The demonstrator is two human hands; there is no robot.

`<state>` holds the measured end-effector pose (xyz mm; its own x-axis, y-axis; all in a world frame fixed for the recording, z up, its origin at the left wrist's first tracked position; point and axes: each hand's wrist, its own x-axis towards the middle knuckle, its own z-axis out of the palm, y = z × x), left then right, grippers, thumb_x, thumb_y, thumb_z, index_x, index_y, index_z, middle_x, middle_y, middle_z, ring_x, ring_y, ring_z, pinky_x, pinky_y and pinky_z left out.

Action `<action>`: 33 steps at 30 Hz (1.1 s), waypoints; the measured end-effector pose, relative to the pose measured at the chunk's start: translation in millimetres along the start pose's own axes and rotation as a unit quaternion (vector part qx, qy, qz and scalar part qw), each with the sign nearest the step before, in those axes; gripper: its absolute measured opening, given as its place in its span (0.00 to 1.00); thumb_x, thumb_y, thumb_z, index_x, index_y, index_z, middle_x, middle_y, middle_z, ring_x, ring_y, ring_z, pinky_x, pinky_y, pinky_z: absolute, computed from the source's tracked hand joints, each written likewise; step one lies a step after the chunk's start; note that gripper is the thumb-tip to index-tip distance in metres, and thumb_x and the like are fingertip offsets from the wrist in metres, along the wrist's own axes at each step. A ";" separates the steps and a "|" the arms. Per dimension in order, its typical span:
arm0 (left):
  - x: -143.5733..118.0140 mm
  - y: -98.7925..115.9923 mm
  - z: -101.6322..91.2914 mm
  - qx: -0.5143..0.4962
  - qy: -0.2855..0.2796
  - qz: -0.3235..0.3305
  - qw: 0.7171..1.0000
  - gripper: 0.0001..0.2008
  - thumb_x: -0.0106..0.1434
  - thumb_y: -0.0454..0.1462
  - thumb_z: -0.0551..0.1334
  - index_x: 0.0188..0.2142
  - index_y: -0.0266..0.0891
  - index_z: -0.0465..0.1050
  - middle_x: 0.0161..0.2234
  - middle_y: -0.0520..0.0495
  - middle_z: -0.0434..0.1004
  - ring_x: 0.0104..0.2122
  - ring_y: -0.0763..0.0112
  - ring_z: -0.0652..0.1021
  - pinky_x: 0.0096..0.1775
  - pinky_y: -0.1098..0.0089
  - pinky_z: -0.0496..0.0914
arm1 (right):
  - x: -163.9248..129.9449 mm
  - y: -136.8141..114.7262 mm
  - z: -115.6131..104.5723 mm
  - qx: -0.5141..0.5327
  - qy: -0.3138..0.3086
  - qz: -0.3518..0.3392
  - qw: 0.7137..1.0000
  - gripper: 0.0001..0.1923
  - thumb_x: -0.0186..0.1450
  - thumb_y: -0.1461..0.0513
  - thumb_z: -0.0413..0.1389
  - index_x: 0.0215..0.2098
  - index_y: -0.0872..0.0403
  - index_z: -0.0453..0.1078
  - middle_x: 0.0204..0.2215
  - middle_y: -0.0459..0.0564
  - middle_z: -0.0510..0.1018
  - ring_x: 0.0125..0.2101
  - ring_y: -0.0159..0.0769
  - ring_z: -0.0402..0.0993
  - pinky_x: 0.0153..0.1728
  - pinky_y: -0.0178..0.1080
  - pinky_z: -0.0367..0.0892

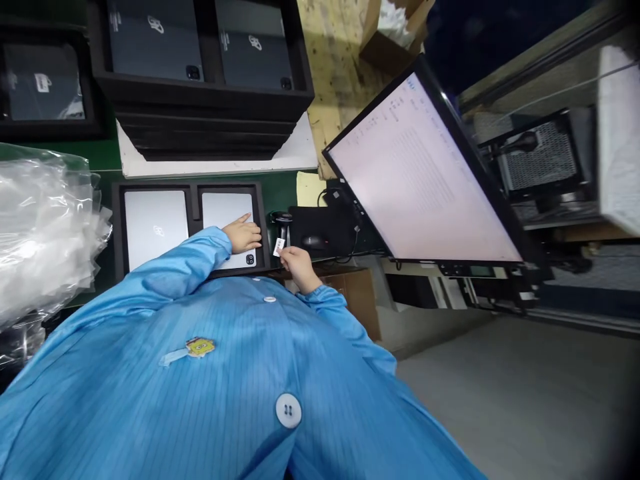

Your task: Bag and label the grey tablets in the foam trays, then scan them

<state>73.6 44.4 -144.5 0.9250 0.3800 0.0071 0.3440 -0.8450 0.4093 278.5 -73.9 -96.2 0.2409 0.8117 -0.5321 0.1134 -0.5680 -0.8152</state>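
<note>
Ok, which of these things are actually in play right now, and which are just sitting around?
In play:
left hand, flat on the right-hand tablet
right hand, pinching a small white label
black tray holding both tablets
barcode scanner beside the label

Lying about:
stacked trays
plastic bags
monitor
mouse

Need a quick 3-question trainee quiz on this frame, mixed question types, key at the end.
1. True or false: the left hand rests on the right-hand tablet in the black tray.
2. What does the right hand pinch? A) a small white label B) a screwdriver C) a mouse
3. Fill in: the monitor stands to the ___ of the tray.

Key: 1 true; 2 A; 3 right
</note>
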 end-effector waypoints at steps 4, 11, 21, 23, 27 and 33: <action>8.0 -4.1 -30.4 -0.022 -0.004 0.031 0.999 0.21 0.73 0.45 0.51 0.36 0.38 0.80 0.38 0.38 0.79 0.46 0.58 0.75 0.68 0.46 0.56 | 11.2 -14.6 33.1 -0.046 -0.016 0.012 0.999 0.19 0.58 0.53 0.66 0.19 0.52 0.66 0.14 0.41 0.69 0.15 0.26 0.59 0.17 0.31 0.52; -68.4 3.4 -78.8 -0.036 0.155 -0.040 0.986 0.22 0.72 0.48 0.49 0.35 0.41 0.77 0.38 0.39 0.79 0.47 0.56 0.76 0.68 0.47 0.58 | 28.0 -32.9 95.1 -0.210 -0.065 -0.035 0.975 0.15 0.64 0.63 0.65 0.21 0.53 0.69 0.20 0.46 0.77 0.23 0.32 0.73 0.28 0.33 0.64; -198.2 35.6 -75.3 -0.021 0.236 -0.303 0.923 0.29 0.67 0.51 0.56 0.60 0.34 0.68 0.67 0.28 0.64 0.70 0.45 0.62 0.71 0.45 0.55 | 20.6 -9.1 59.7 -0.240 0.114 -0.119 0.957 0.14 0.71 0.56 0.58 0.49 0.55 0.76 0.34 0.51 0.81 0.39 0.42 0.79 0.45 0.40 0.70; -230.1 47.9 -60.5 0.003 0.264 -0.432 0.862 0.32 0.65 0.50 0.59 0.61 0.30 0.65 0.68 0.23 0.59 0.71 0.41 0.59 0.72 0.43 0.52 | 14.2 5.3 53.2 -0.237 0.130 -0.121 0.955 0.15 0.70 0.56 0.58 0.50 0.56 0.76 0.40 0.55 0.82 0.43 0.44 0.78 0.49 0.42 0.71; -275.4 62.6 -38.2 -0.089 0.255 -0.676 0.686 0.41 0.58 0.48 0.67 0.64 0.26 0.60 0.65 0.18 0.62 0.67 0.35 0.65 0.68 0.39 0.61 | 5.5 28.0 60.1 -0.254 0.124 -0.127 0.951 0.20 0.68 0.54 0.60 0.53 0.57 0.76 0.50 0.62 0.79 0.53 0.51 0.75 0.58 0.46 0.68; -272.7 69.6 -61.1 -0.142 0.237 -0.780 0.562 0.20 0.64 0.47 0.59 0.48 0.33 0.72 0.46 0.27 0.78 0.55 0.34 0.77 0.59 0.39 0.70 | 9.0 26.1 73.5 -0.226 0.143 -0.133 0.955 0.15 0.65 0.64 0.59 0.49 0.59 0.76 0.55 0.67 0.76 0.60 0.55 0.71 0.65 0.51 0.64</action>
<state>-164.5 -95.0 -62.2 -0.6365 0.6890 -0.3466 0.5742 0.7233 0.3836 212.7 -71.4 -139.1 0.3910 0.9019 -0.1836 0.5951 -0.3999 -0.6971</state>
